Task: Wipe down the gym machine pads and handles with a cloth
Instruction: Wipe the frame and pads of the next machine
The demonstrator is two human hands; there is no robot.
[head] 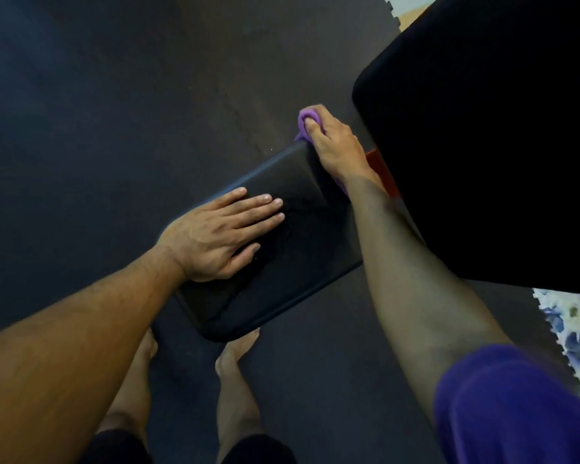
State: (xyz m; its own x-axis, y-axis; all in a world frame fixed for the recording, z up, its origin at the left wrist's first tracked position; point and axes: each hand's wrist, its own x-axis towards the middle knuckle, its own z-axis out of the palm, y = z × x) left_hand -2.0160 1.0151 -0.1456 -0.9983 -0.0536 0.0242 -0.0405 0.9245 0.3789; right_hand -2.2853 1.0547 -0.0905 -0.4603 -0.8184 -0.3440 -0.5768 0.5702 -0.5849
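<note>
Purple cloth (304,123) is bunched up in the right hand (337,144), a little above the middle of the frame; that grip is curled closed around it, thumb on top, pressing the cloth against the far edge of a black seat pad (302,262). A strip of the same cloth shows under the wrist, along the pad's right edge. The left hand (221,234) lies palm down on the pad near its left side, the fingers (265,199) straight and close together, holding nothing. The pad sits in the centre of the frame, tilted so that its near corner points toward the person's bare feet (235,349) on the dark floor mat (98,112). A bigger black pad (482,145) fills the upper right, and a bit of red frame (380,170) shows between the two pads, just beside the right wrist. A purple sleeve (516,406) covers the right upper arm at lower right. At the right edge, a flowered puzzle mat (570,329) joins the dark one.
</note>
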